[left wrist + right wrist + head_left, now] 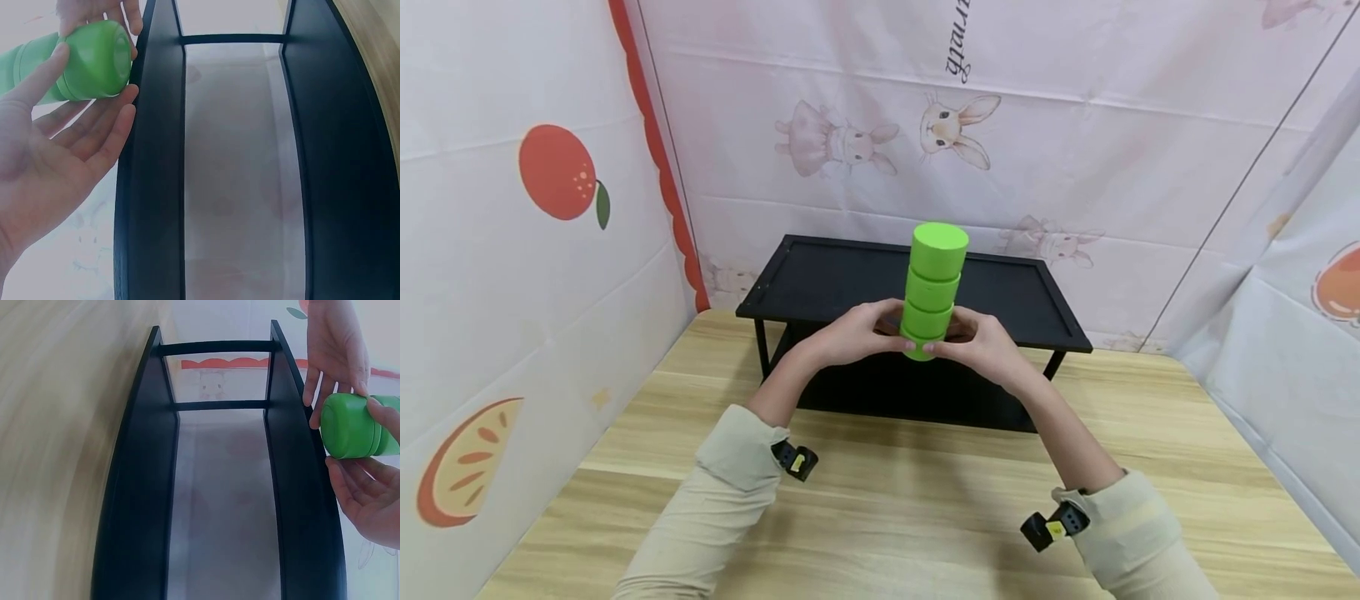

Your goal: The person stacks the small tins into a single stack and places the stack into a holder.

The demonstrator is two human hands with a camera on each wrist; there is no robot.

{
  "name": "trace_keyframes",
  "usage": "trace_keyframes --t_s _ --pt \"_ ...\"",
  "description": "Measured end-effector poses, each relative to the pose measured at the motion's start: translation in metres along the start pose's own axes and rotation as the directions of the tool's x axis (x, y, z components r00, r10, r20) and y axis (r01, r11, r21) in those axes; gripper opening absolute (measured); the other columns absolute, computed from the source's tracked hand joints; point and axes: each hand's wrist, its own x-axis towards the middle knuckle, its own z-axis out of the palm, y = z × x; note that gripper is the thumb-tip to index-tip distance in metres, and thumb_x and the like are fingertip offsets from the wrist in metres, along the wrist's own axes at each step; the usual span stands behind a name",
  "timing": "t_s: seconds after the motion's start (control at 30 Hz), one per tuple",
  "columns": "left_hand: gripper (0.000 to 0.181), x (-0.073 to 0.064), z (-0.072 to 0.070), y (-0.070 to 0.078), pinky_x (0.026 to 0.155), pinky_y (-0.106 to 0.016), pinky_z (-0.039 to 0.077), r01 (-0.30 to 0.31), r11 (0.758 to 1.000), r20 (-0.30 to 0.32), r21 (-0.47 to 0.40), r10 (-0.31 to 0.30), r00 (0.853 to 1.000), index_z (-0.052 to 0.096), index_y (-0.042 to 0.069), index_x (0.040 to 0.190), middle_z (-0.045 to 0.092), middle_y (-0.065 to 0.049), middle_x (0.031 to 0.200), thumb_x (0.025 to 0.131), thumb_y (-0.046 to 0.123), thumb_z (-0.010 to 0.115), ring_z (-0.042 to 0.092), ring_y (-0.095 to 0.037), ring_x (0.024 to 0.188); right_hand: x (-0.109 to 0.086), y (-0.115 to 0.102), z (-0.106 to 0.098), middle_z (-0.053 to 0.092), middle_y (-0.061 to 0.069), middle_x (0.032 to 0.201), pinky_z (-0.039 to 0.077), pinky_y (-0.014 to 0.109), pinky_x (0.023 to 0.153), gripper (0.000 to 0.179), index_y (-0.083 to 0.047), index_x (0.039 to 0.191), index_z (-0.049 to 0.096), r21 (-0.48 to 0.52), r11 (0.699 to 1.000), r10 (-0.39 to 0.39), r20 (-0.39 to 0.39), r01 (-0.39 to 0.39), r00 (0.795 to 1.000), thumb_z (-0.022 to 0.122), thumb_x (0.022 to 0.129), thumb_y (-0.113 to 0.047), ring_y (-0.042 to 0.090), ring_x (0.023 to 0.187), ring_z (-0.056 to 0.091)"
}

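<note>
A bright green stack of round, ridged cylinders [934, 283] stands nearly upright over the front edge of a black two-tier rack [842, 275]. My left hand [859, 335] grips its lower end from the left, thumb in front and fingers behind. From the right, my right hand [988, 346] holds the same end, the two thumbs close together at the front. In the left wrist view, the rounded base of the green stack [100, 59] lies between both hands beside the rack's top board. The right wrist view shows this base [347, 428] close to the board's edge.
The rack's lower shelf [895, 392] sits low over a light wood table [880, 500]. White fabric with printed rabbits [951, 129] hangs behind, and fabric with printed fruit [557, 172] closes off the left side. Another fabric wall [1262, 333] runs along the right.
</note>
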Motion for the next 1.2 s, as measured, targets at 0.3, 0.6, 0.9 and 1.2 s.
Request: trace_keyframes --t_s 0.3,0.6,0.9,1.2 --pt "0.058 0.001 -0.003 0.003 0.085 -0.033 0.048 -0.007 1.000 -0.002 0.009 0.007 1.000 0.036 0.007 0.139 0.047 -0.007 0.129 0.089 0.023 0.062 0.054 -0.018 0.105 0.002 -0.003 -0.002 0.062 0.008 0.106 0.050 0.040 0.079 0.053 -0.009 0.126 0.054 -0.020 1.000 -0.002 -0.001 0.002 1.000 0.073 0.079 -0.028 0.022 0.094 0.059" --pt "0.058 0.002 -0.005 0.007 0.085 -0.033 0.048 -0.014 1.000 -0.003 0.004 0.014 1.000 0.036 0.006 0.139 0.048 -0.008 0.129 0.089 0.023 0.062 0.054 -0.019 0.106 0.002 -0.007 -0.006 0.062 0.007 0.106 0.049 0.041 0.080 0.056 -0.010 0.126 0.053 -0.054 0.998 0.019 -0.002 -0.019 1.000 0.073 0.079 -0.032 0.022 0.094 0.058" --pt "0.058 0.004 -0.005 0.007 0.085 -0.032 0.048 -0.014 1.000 0.000 -0.007 0.014 1.000 0.037 0.007 0.139 0.048 -0.008 0.128 0.089 0.023 0.063 0.054 -0.018 0.106 0.001 -0.010 -0.006 0.060 0.011 0.110 0.048 0.043 0.083 0.055 -0.007 0.129 0.051 -0.045 0.998 0.032 0.001 -0.032 0.999 0.072 0.081 -0.024 0.025 0.098 0.057" --pt "0.058 0.006 -0.009 0.008 0.085 -0.031 0.048 -0.031 1.000 -0.009 -0.006 0.031 0.999 0.037 0.007 0.138 0.050 -0.008 0.126 0.088 0.023 0.063 0.055 -0.018 0.105 0.004 -0.011 -0.008 0.061 0.008 0.107 0.049 0.042 0.081 0.053 -0.009 0.124 0.054 -0.051 0.999 0.004 -0.004 -0.005 1.000 0.073 0.080 -0.030 0.023 0.094 0.058"
